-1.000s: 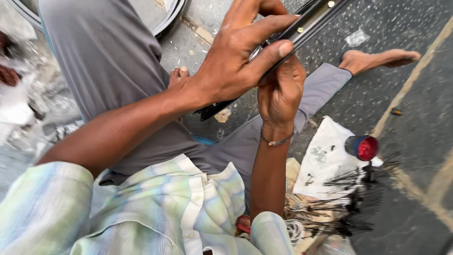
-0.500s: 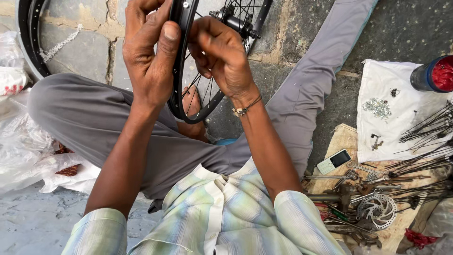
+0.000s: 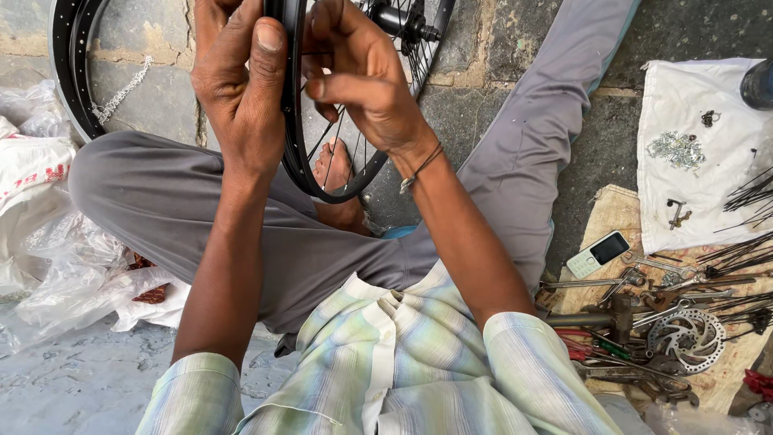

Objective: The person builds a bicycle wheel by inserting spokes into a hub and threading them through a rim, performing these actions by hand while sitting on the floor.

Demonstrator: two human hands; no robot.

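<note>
Mid wheel-build: rim [image 3: 291, 121] upright over lap, left hand [image 3: 241, 97] fingers clamped on its edge, right hand [image 3: 362, 80] fingers pinching at a spoke by rim, some spokes already laced to hub [image 3: 398, 20], loose spokes [image 3: 745, 250] still unfitted on floor.

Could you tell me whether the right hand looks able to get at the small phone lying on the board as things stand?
Probably yes. The phone lies in the open beside the right forearm, nothing on top of it. But the right hand is busy at the wheel rim, so it would have to let go first.
</note>
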